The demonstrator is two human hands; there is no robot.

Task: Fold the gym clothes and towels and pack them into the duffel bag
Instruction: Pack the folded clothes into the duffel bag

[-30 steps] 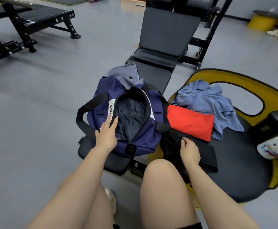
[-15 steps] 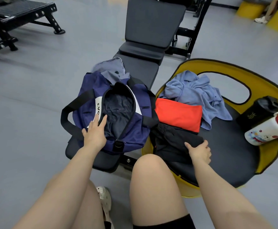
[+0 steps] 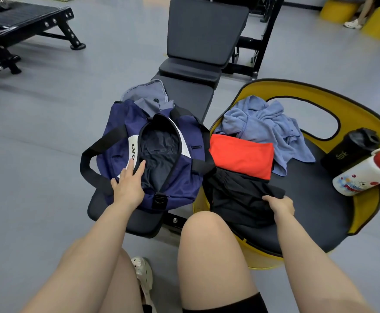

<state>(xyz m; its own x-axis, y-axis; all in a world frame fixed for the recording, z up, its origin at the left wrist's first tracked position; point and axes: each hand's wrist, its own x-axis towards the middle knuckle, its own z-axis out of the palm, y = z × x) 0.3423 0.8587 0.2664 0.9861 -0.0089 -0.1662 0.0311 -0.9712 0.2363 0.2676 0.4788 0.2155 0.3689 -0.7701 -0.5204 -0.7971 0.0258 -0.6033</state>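
A navy duffel bag lies unzipped on a black gym bench, its dark lining showing. My left hand rests with straight fingers on the near left rim of the opening. To the right, on a black and yellow round seat, lies a folded black garment. My right hand grips that garment's near right edge. A folded red garment lies just behind the black one. A crumpled light blue towel sits behind the red one. A grey-blue cloth pokes out behind the bag.
A black shaker bottle and a white bottle with a red cap stand at the seat's right edge. The bench's raised backrest is behind the bag. Another bench stands far left. My bare knees fill the foreground. Grey floor lies to the left.
My right hand slid from the black garment's left part to its near right edge and took hold. My left hand stayed on the bag's opening. The view tilted slightly.
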